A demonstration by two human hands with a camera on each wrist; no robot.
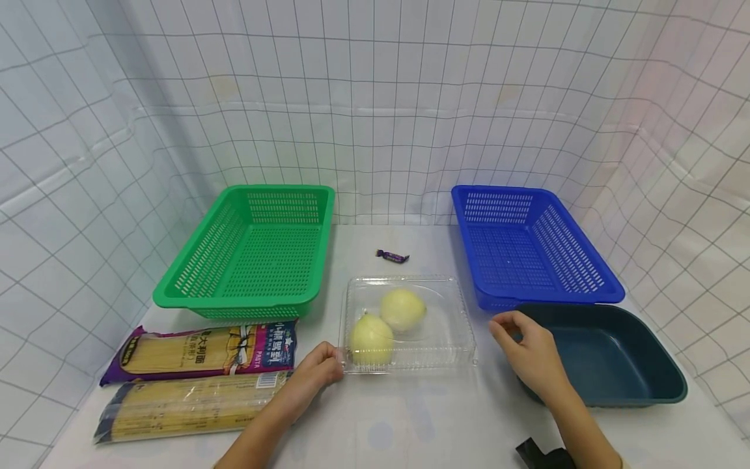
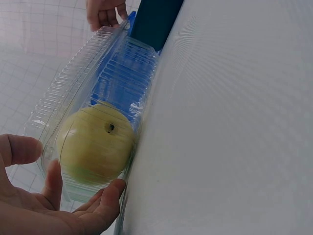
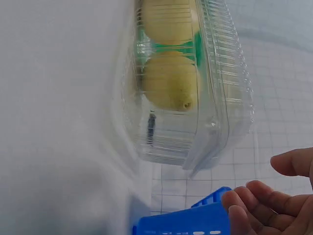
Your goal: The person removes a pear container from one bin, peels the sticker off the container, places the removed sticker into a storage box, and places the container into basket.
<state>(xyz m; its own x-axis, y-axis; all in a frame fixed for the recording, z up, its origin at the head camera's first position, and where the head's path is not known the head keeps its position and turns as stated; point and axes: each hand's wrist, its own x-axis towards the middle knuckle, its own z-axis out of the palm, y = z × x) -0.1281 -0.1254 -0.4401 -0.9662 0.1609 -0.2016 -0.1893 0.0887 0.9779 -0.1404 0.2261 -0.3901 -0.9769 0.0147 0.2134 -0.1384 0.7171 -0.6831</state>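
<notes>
A clear plastic clamshell box (image 1: 448, 326) lies in the middle of the white table, lid closed, with two pale yellow round fruits (image 1: 403, 309) (image 1: 372, 339) inside. My left hand (image 1: 321, 372) is at its near left corner. In the left wrist view the thumb and straight fingers (image 2: 110, 193) of this hand flank the box end (image 2: 122, 73) in front of one fruit (image 2: 95, 147). My right hand (image 1: 524, 342) hovers loosely curled just right of the box, holding nothing. The right wrist view shows its fingertips (image 3: 264, 200) apart from the box corner (image 3: 215, 122).
A green basket (image 1: 258, 254) stands back left, a blue basket (image 1: 527, 247) back right. A dark teal tray (image 1: 609, 358) sits under my right hand's far side. Two spaghetti packs (image 1: 205, 348) (image 1: 181, 407) lie front left. A small purple candy (image 1: 392, 256) lies behind the box.
</notes>
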